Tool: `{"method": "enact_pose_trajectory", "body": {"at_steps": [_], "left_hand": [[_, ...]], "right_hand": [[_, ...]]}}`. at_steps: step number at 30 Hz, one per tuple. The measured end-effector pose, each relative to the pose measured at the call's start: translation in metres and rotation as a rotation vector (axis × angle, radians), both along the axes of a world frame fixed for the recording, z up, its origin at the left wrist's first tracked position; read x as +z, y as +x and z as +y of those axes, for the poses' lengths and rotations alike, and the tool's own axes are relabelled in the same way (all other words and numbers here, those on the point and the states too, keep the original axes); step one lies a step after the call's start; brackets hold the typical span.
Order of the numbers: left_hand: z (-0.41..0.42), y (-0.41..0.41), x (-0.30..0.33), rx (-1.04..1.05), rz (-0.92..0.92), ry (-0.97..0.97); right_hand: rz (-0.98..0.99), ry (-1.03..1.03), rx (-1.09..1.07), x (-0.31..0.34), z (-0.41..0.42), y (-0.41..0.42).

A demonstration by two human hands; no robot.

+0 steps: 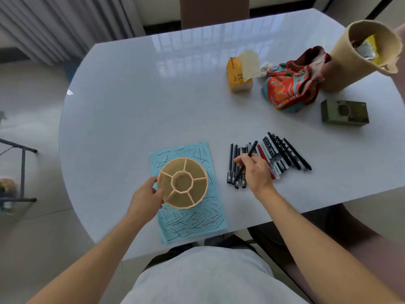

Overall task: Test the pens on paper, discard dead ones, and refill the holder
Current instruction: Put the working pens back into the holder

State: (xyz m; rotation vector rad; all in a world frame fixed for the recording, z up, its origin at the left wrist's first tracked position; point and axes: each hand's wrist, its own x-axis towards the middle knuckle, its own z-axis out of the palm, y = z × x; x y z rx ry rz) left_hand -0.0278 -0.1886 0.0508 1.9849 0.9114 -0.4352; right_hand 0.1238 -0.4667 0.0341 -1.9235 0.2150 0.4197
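Refill step: pen in right hand, holder steadied by left

Holder (182,183), beige, round, split into 5 outer wedge cells around 1 centre cell, stands on the scribbled blue paper (192,218) near the table's near edge. All cells look empty. Left hand (144,197) grips its left rim and wall, thumb over the rim, fingers curled round the outside. Looks like thin rigid plastic, probably light and tippy while empty, so a hold on the wall is the sensible one.

Right hand (255,171) pinches 1 black pen (248,157) between thumb and fingertips around mid-barrel, cap end pointing far-right, over the pen pile (282,153). Pile lies just right of the paper: a row of dark pens at its left, patterned black-and-white ones and a red one at its right, side by side and overlapping.

Pens look stiff, light and smooth, likely to roll and slip; mid-barrel pinch gives control for dropping it into a cell.

Paper is dense with dark and some red strokes, so testing looks largely finished. Which pens are dead, cannot tell.

White table (135,110) also carries, far right, a tissue pack (237,77), a patterned pouch (291,86), a jute bin (359,53) and a green box (345,113).
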Motion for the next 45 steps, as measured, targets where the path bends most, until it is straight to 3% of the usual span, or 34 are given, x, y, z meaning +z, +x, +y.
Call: {"method": "enact_pose_trajectory", "body": {"at_steps": [6,10,14,19,23,30,42,45], "left_hand": [[0.006,-0.001,-0.001,-0.020,-0.009,0.007],[0.012,0.000,-0.003,-0.031,-0.030,0.060],[0.014,0.001,-0.006,-0.041,-0.042,0.105],[0.013,0.000,-0.008,-0.042,-0.033,0.087],[0.011,-0.001,-0.010,-0.053,-0.030,0.084],[0.012,0.000,-0.012,-0.061,-0.024,0.091],[0.010,0.001,-0.011,-0.057,-0.004,0.082],[0.010,0.001,-0.011,-0.065,-0.001,0.085]], "right_hand": [[-0.033,0.263,0.175,0.024,0.052,-0.011],[-0.157,0.060,0.345,0.023,0.072,-0.017],[-0.113,-0.093,0.505,0.013,0.070,-0.023],[-0.099,0.008,0.276,-0.001,0.041,-0.025],[-0.138,-0.428,0.116,-0.019,0.015,-0.007],[-0.097,-0.880,0.327,-0.039,0.018,0.009],[0.001,-1.063,0.512,-0.031,0.045,0.013],[0.027,-1.009,0.534,-0.031,0.046,0.010]]}}
